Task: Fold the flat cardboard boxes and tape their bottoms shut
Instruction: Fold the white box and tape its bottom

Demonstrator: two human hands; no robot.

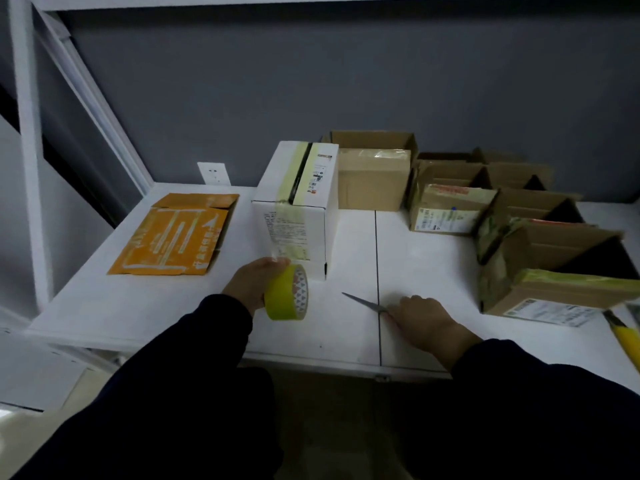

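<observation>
A white box [298, 206] stands upright in the middle of the white table [138, 299], with a strip of yellowish tape running over its top and down its front face. My left hand [254, 284] holds a yellow tape roll [287, 292] right in front of that box's lower edge. My right hand [427, 322] grips scissors [363, 301] low over the table, with the blades pointing left. A flat orange cardboard box [176, 235] lies at the left of the table.
Several folded brown boxes stand at the back and right: one closed [374, 183], one labelled [446, 209], one open with tape [554, 271]. A yellow-handled tool [625, 336] lies at the right edge. A wall socket [213, 173] sits behind the table.
</observation>
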